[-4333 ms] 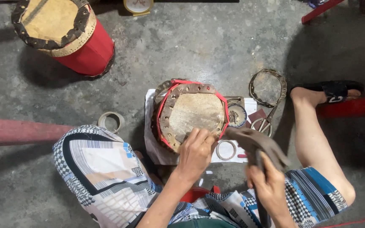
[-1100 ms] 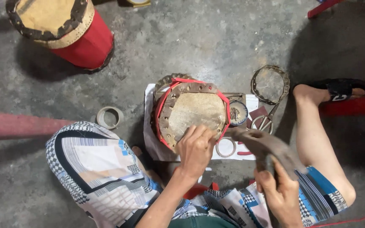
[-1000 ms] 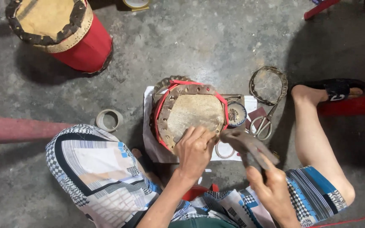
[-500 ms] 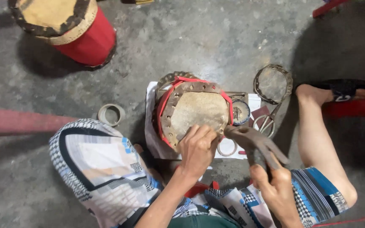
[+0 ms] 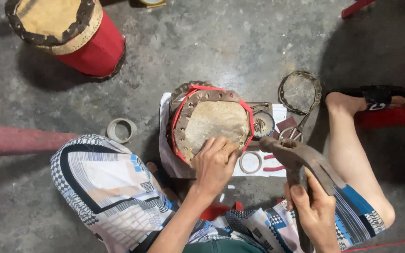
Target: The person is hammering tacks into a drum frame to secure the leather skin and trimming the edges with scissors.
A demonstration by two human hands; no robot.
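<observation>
A small drum (image 5: 212,124) lies flat on a white cloth (image 5: 167,154) on the grey floor (image 5: 212,42), right in front of the person. Its skin is pale brown, and a red cord (image 5: 180,110) runs around its rim. The left hand (image 5: 215,161) rests on the drum's edge at about 6 o'clock, with its fingers curled down and pressing on the skin. The right hand (image 5: 316,213) is at about 4 o'clock from the drum. Its fingers are wrapped tight around the handle of a rusty hammer (image 5: 301,157). The hammer's head is just beside the drum's rim, at about 4 o'clock.

A small round tin (image 5: 263,124) sits touching the drum at 3 o'clock. A thin ring (image 5: 250,162) lies on the cloth near the hammer's head. Scissors (image 5: 294,132) lie past the tin. A metal hoop (image 5: 299,92) is on the floor at 2 o'clock. A roll of tape (image 5: 121,130) is at 9 o'clock. A big red drum (image 5: 71,35) stands well apart at 10 o'clock.
</observation>
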